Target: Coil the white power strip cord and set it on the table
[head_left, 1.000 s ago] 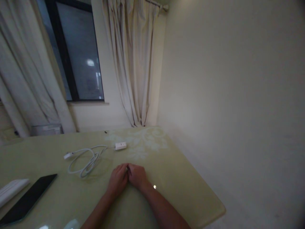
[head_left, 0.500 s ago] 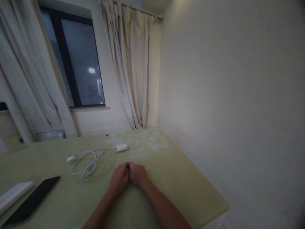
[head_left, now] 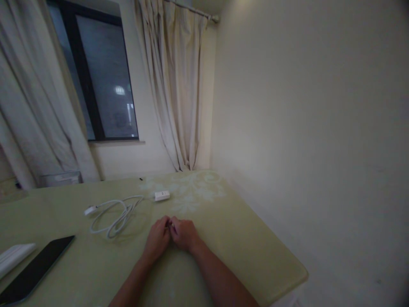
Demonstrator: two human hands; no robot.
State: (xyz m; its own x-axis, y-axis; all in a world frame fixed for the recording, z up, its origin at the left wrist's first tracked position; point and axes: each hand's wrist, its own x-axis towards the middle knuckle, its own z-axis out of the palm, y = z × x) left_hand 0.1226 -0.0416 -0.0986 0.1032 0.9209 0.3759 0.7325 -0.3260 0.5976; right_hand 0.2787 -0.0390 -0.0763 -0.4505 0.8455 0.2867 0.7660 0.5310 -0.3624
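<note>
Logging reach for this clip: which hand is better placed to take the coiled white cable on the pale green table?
Left, probably: the left hand lies nearer the coiled white cable; the right hand, touching the left, would have to cross over.

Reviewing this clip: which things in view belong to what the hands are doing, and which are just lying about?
In hand: left hand and right hand, fingers meeting on the table; anything pinched between them is hidden. Nearest thing: the white cable, untouched.
Lying about: small white box at the cable's end, dark tablet, white object at the left edge.
</note>
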